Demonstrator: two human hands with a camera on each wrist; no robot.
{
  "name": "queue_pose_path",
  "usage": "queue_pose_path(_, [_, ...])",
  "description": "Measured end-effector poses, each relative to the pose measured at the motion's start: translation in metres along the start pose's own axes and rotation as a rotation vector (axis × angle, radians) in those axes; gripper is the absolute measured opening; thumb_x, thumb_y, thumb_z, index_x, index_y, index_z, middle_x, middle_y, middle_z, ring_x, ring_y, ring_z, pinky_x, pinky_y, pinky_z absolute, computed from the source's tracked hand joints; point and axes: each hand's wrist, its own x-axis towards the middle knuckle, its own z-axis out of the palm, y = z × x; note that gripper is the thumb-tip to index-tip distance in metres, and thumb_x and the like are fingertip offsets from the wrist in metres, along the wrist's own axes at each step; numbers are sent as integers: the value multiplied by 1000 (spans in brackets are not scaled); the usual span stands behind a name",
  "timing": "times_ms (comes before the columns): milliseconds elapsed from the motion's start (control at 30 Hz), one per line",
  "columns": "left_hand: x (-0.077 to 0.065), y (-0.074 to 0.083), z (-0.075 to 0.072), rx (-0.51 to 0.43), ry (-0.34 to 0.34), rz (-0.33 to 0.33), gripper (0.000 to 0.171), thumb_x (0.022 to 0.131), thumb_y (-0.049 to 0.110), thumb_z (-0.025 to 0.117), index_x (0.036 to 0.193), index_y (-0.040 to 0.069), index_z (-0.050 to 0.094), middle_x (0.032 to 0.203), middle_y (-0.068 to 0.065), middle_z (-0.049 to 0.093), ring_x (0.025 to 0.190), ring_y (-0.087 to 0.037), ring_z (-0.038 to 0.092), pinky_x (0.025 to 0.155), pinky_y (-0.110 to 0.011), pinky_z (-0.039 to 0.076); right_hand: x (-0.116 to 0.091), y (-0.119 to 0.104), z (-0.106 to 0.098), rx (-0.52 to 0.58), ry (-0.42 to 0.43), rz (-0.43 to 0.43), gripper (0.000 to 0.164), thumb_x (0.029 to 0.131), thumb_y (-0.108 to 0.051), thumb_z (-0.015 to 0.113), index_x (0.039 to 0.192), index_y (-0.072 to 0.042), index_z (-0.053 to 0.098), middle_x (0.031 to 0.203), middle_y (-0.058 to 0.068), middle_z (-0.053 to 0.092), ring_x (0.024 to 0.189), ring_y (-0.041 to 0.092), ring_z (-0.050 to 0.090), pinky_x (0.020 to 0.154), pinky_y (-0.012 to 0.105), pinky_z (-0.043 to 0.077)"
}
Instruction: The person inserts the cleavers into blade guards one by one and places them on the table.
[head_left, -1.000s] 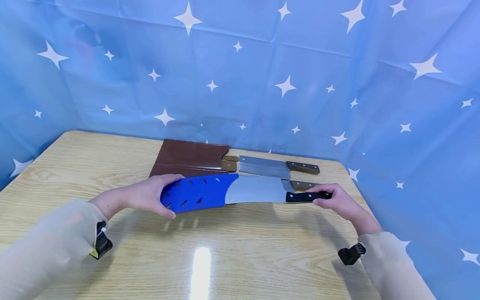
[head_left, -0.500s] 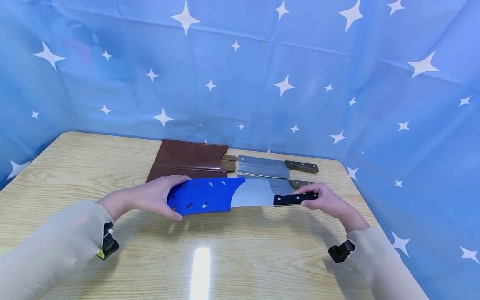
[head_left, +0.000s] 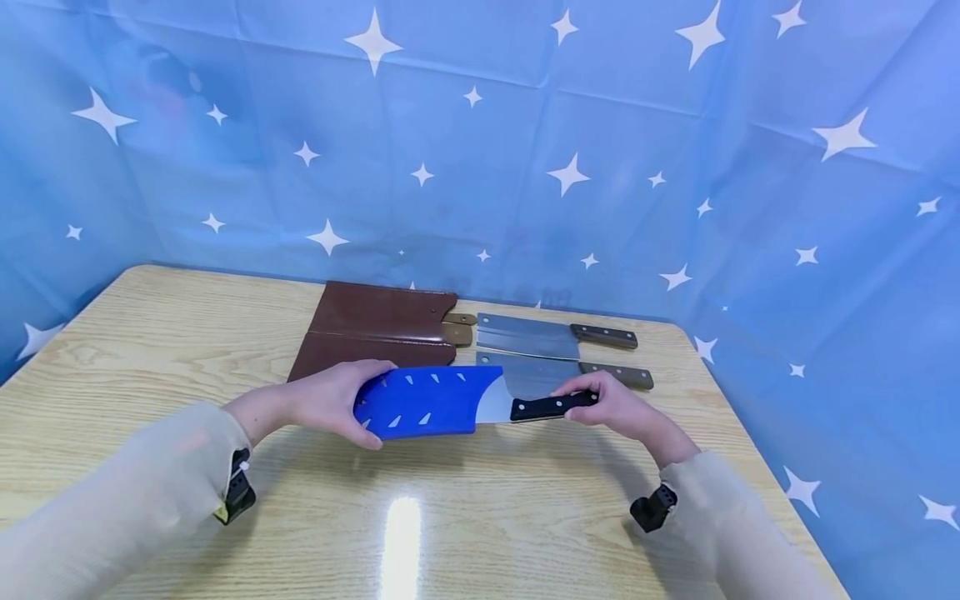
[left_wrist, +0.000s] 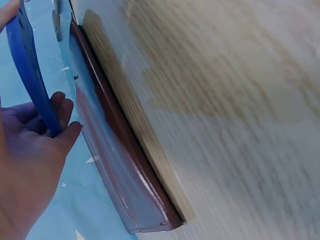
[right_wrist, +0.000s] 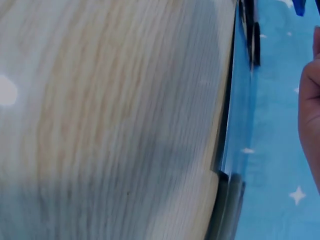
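A blue knife sheath with rows of slots is held above the table by my left hand, which grips its closed end between thumb and fingers. From its right end shows a short stretch of the blade of a cleaver; the rest of the blade is inside the sheath. My right hand grips the cleaver's black riveted handle. In the left wrist view the left hand pinches the sheath's edge. Only part of the right hand enters the right wrist view, its hold hidden there.
Two brown leather sheaths with strap tabs lie at the back of the wooden table. To their right lie two bare cleavers with wooden handles, a rear one and a front one. A starry blue curtain hangs behind.
The cleaver has slid leftward into the blue sheath, so much less blade shows. My right hand has moved left with the handle; my left hand has moved slightly right and down.
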Motion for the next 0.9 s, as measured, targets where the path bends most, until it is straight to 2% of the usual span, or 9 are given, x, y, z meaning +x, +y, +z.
queue_pose_path(233, [0,0,4,42,12,18,96,66,44,78,139,1,34,138,-14,44,125,-30,43,101,-49,40,-2,3,1,21,-53,38,28,83,-6,63,111,-2,65,69,-10,54,53,3,36,51,26,37])
queue_pose_path(367, [1,0,8,73,14,19,99,65,46,77,141,3,32,140,-13,40,127,-30,38,99,-50,41,-5,4,0,23,-101,75,33,84,-9,64,115,1,62,59,-10,45,49,6,34,49,33,34])
queue_pose_path(467, [0,-2,12,129,53,23,100,63,50,78,141,5,34,137,-11,38,123,-28,36,95,-47,43,-6,6,1,8,-131,73,36,84,-10,65,116,5,59,58,-10,44,47,11,33,48,36,34])
queue_pose_path(600, [-3,-3,17,185,97,32,101,60,53,79,139,5,38,129,-9,40,117,-24,36,91,-43,45,-7,8,3,-29,-151,54,37,84,-9,66,117,5,58,64,-11,49,49,7,37,48,32,38])
queue_pose_path(700, [-4,-2,21,179,87,25,101,60,52,79,139,5,38,128,-8,41,116,-23,37,90,-42,46,-8,8,5,-68,-144,44,36,84,-10,66,117,3,58,78,-11,58,58,1,46,53,27,43])
queue_pose_path(833, [-5,-1,26,164,63,12,101,60,52,79,139,4,38,129,-9,40,117,-24,36,91,-42,47,-9,9,7,-86,-151,35,33,83,-10,67,112,2,58,96,-3,62,70,2,54,61,25,48])
queue_pose_path(900, [-6,-2,28,158,58,13,102,60,52,79,139,4,38,128,-10,40,117,-25,36,91,-42,46,-10,10,7,-80,-165,36,31,82,-10,68,109,2,57,95,0,61,72,3,55,63,25,48])
